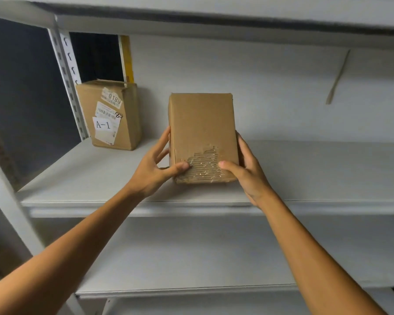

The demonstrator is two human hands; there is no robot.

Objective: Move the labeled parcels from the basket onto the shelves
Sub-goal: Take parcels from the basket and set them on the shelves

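A plain brown cardboard parcel point(201, 130) stands upright on the middle white shelf point(316, 176), its torn, taped face toward me. My left hand point(156, 165) grips its left side, thumb on the front. My right hand point(248, 171) grips its right side the same way. No label shows on the face I see. A second brown parcel point(110, 114) with shipping stickers and a white "A-1" label stands at the shelf's back left, apart from the held one. The basket is out of view.
A slotted white upright post point(66, 83) borders the shelf on the left. Another shelf board point(191, 258) lies below and one spans above point(214, 23). A strip of tape point(337, 78) hangs on the white back wall at the right.
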